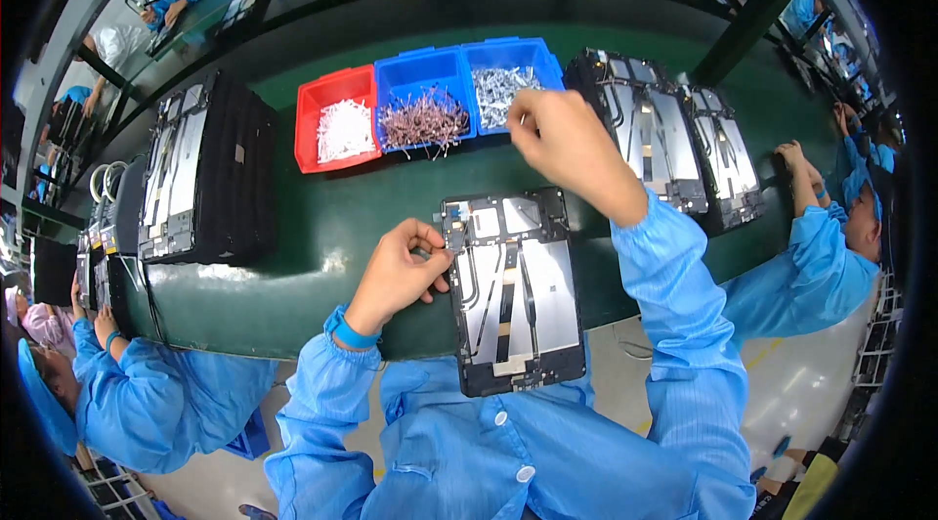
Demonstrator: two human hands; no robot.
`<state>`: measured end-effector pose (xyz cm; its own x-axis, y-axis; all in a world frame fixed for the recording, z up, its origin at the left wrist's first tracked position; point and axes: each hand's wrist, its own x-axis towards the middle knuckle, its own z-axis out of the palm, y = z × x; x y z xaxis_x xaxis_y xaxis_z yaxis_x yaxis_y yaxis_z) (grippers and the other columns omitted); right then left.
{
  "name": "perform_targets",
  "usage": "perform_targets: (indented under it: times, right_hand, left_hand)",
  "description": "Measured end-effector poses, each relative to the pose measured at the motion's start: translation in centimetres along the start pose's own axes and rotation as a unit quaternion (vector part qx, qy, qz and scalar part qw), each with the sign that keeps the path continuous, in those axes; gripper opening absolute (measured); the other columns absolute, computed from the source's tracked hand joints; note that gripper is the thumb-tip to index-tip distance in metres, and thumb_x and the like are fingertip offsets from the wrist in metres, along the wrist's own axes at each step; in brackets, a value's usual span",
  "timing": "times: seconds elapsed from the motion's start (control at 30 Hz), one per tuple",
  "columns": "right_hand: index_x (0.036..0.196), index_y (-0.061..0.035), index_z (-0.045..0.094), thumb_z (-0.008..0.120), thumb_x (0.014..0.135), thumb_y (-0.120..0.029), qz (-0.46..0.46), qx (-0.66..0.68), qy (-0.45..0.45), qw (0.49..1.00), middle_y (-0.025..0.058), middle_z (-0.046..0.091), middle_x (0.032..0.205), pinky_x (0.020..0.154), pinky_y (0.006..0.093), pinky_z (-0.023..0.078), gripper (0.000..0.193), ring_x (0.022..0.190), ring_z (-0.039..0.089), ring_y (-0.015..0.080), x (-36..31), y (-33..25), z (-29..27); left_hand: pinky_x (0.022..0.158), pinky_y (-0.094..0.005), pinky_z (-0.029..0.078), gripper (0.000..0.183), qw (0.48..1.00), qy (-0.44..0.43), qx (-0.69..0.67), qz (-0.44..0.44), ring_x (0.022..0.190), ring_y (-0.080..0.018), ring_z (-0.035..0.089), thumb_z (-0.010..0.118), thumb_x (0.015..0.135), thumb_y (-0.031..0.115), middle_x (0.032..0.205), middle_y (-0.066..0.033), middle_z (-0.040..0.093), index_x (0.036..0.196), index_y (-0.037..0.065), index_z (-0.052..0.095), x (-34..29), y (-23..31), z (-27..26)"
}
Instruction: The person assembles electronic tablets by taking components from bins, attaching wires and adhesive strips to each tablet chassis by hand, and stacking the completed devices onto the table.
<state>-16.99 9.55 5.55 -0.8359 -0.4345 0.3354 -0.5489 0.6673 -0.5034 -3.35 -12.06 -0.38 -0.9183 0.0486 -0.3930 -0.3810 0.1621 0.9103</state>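
An opened tablet (540,320), its black frame, silver plate, dark ribbon cables and small boards exposed, lies in front of me with its near end past the table edge. At its upper left edge is my left hand (399,266), thumb and forefinger pinched together against the frame; what they hold, if anything, is too small to name. My right hand (570,144) hovers at the near right corner of a blue bin (501,56) of small silvery parts. Its fingers are curled in, and whatever lies between them is hidden.
Left of that bin stand a blue bin (415,67) of thin brownish-pink pieces and a red bin (310,129) of small white pieces. Stacks of opened tablets (181,163) rise at the left, others (653,134) at the right. Co-workers (816,251) sit on both sides.
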Motion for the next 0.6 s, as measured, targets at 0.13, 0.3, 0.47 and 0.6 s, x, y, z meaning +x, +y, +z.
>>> perform_targets:
  times: [0.13,0.3,0.47,0.6]
  right_hand:
    - [0.084,0.0013,0.069,0.064,0.08,-0.009,0.028,-0.167,-0.051,0.984,0.0225,0.068,0.082,0.073,0.0455,0.054,0.013,0.079,0.067,0.0392,4.2,3.5,1.8]
    - [0.083,0.0012,0.069,0.062,0.078,-0.006,0.008,-0.174,-0.097,0.98,0.0236,0.068,0.092,0.076,0.0483,0.055,0.012,0.086,0.068,0.0413,5.0,4.8,2.5]
    - [0.082,0.0008,0.07,0.061,0.077,-0.005,-0.024,-0.173,-0.043,0.984,0.0219,0.068,0.091,0.076,0.047,0.056,0.012,0.083,0.067,0.0397,4.0,3.6,1.4]
    - [0.078,0.001,0.067,0.066,0.075,-0.007,-0.059,-0.064,0.011,0.996,0.0155,0.066,0.077,0.064,0.0403,0.052,0.008,0.068,0.064,0.0315,2.1,2.2,0.1]
  left_hand:
    - [0.039,-0.0218,0.044,0.026,0.998,0.019,-0.059,0.021,0.058,-0.011,0.064,0.07,0.091,0.018,0.081,-0.0079,0.062,0.097,-0.002,0.054,-0.8,-0.3,0.1]
    - [0.04,-0.0203,0.043,0.021,0.994,0.047,-0.086,0.048,0.054,-0.0099,0.06,0.068,0.092,0.016,0.082,-0.0087,0.065,0.094,0.001,0.054,-1.0,-0.9,0.3]
    - [0.041,-0.0207,0.044,0.024,0.992,0.046,-0.103,0.054,0.056,-0.0087,0.061,0.068,0.093,0.018,0.083,-0.0087,0.065,0.096,-0.002,0.055,-1.2,-1.3,-0.4]
    - [0.041,-0.0196,0.042,0.024,0.991,0.06,-0.099,0.061,0.055,-0.0062,0.058,0.068,0.094,0.02,0.075,-0.0048,0.064,0.098,-0.002,0.059,-1.5,-0.7,-0.2]
